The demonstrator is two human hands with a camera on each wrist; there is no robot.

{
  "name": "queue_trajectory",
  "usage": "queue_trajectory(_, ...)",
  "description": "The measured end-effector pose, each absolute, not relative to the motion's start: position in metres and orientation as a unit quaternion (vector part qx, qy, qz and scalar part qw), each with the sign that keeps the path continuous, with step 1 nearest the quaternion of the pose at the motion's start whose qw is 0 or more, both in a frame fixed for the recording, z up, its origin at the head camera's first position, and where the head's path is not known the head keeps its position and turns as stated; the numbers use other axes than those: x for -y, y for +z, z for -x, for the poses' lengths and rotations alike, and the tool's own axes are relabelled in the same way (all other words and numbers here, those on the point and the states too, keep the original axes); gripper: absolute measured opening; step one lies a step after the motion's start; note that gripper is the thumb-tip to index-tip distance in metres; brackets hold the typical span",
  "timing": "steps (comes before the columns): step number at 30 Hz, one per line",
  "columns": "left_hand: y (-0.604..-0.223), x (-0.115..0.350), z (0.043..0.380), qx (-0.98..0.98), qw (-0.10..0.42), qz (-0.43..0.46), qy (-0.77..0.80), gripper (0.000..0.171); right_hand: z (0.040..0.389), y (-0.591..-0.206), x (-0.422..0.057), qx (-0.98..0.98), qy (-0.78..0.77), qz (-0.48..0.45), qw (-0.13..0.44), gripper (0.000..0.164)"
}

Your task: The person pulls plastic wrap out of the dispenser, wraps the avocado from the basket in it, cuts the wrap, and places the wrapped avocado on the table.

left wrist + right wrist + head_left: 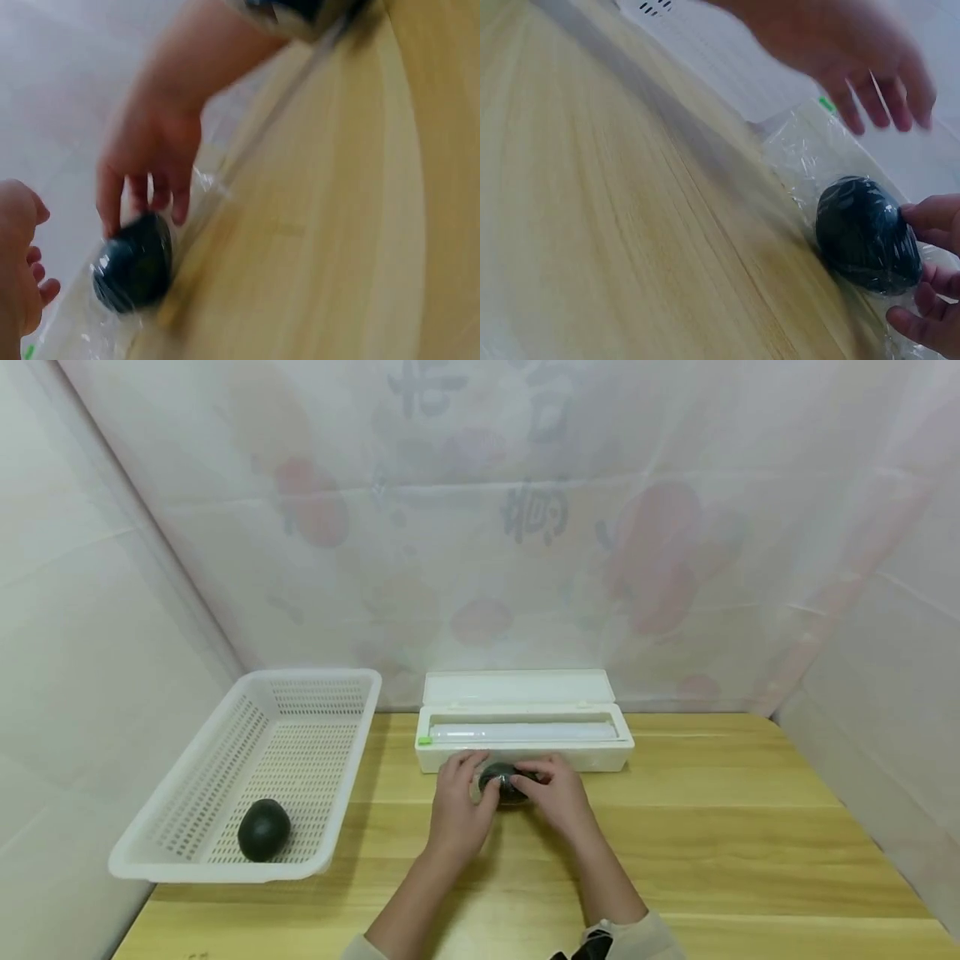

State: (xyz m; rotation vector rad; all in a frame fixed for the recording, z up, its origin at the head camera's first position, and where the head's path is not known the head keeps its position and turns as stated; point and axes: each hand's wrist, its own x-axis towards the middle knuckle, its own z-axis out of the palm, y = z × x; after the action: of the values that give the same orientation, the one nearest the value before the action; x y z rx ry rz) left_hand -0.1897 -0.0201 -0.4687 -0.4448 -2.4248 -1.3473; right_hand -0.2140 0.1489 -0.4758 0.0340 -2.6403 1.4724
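Observation:
A dark green avocado (504, 783) covered in clear cling film (799, 161) lies at the front of a white cling film box (525, 758). My right hand (558, 797) grips one end of it, thumb and fingers around that end in the right wrist view. My left hand (459, 810) is on the other side, its fingers bent loosely; in the left wrist view it stands a little apart from the avocado. Creased film spreads out past the avocado on both sides. The box's lid (517, 687) stands up, showing the white roll (525, 732) inside.
At the left stands a white plastic basket (352, 793) with a second, unwrapped avocado (264, 831) near its front. A green slider (425, 741) sits at the left end of the box's front edge. Behind the wooden table (720, 860) hangs a pale printed curtain (480, 568).

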Motion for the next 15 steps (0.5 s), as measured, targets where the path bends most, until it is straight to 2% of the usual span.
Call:
queue_trajectory(2, -0.464, 0.017, 0.185, 0.822, 0.134, 0.133, -0.538, 0.036, 0.214, -0.475, -0.150, 0.871, 0.487, -0.008, 0.062, 0.025)
queue_trajectory(6, -0.466, 0.007, 0.181, 0.802, 0.049, 0.105, -0.586, 0.041, 0.215, -0.475, -0.150, 0.872, 0.486, -0.008, 0.065, 0.024)
queue_trajectory(15, -0.483, 0.003, 0.197, 0.837, 0.071, 0.052, -0.541, 0.045, 0.213, -0.473, -0.147, 0.870, 0.487, -0.012, 0.073, 0.020)
